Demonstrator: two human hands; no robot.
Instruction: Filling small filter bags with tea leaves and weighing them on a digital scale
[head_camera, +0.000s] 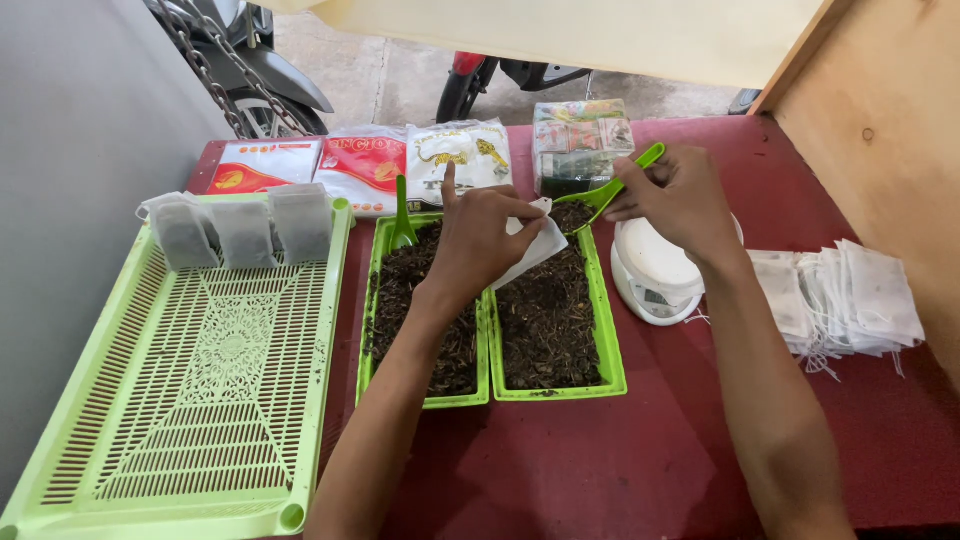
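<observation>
Left hand (478, 240) holds a white bag (532, 248) over the two green trays, fingers clamped on its upper edge, index finger pointing up. Right hand (678, 195) at 3 o'clock of it, fingers clamped on the handle of a green scoop (608, 190); scoop bowl sits at the bag mouth, just above the right tray (604, 345).

Both trays lie side by side, touching, at the centre of the red surface (640, 460). Each holds dark loose tea. A second green scoop (402, 222) stands stuck in the left tray (366, 345) at its 12 o'clock end.

White scale (655, 275) just beside the right tray at 3 o'clock, partly under the right wrist. Pile of empty white bags (850, 300) further toward 3 o'clock, strings trailing.

Large green basket (215, 370) at 9 o'clock of the trays; three filled bags (240, 230) stand in a row along its far end.

At 12 o'clock: three flat packets (365, 165), red and white, and a clear box (580, 140) of smaller packs. Wooden panel (880, 110) at the surface's right edge. Motorbike wheels on the floor beyond.
</observation>
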